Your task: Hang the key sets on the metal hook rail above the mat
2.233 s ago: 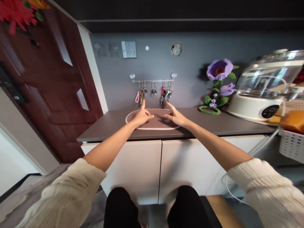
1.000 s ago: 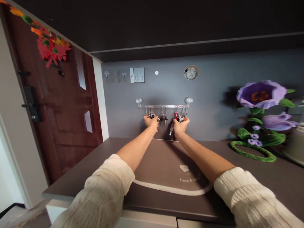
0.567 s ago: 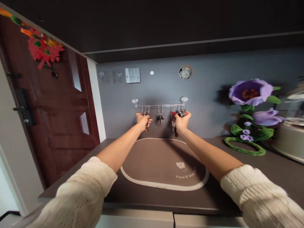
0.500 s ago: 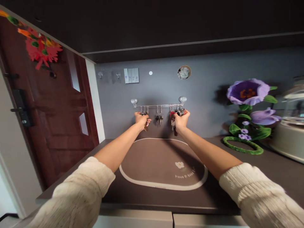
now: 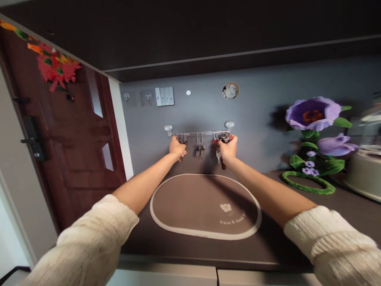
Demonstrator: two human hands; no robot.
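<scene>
Key rail (image 5: 198, 133), clear, 1: mounted on the far wall, centre, by 2 suction discs, left (image 5: 168, 128) and right (image 5: 229, 124).

Left hand (image 5: 177, 147), 1: at the rail's left end, fingers curled nearly closed, apparently around the left key bunch (image 5: 183, 141); fingertips hidden. Right hand (image 5: 228, 149), 1: at the right end, thumb and fingers drawn in around the right key bunch (image 5: 218, 155), parts of which dangle below.

Handling, as judged: gather loose keys fully into the palm; work upward at the hooks rather than pulling outward, since the suction mounts may give; move the 2 hands evenly so the rail is not twisted; steer clear of the middle keys.

Count:
- Middle keys (image 5: 200, 150): 2 small bunches, hanging free between the hands.
- Keys per outer bunch: cannot tell, overlapped.
- Wall hooks (image 5: 148, 97): 2, far left.
- Switch panel (image 5: 164, 96): 1, with 4 strips.
- White disc (image 5: 188, 92): 1.
- Round wall opening (image 5: 230, 91): 1, stuffed with pale material.
- Oval mat (image 5: 190, 206): 1, on the counter, nearer than the rail.
- Purple blooms, large: 2, right, 1 open (image 5: 313, 114) and 1 closed.
- Green ring base (image 5: 309, 186): 1.
- Appliance (image 5: 366, 174): 1, far right, cut off by the edge.
- Dark red door (image 5: 83, 159): 1, left.
</scene>
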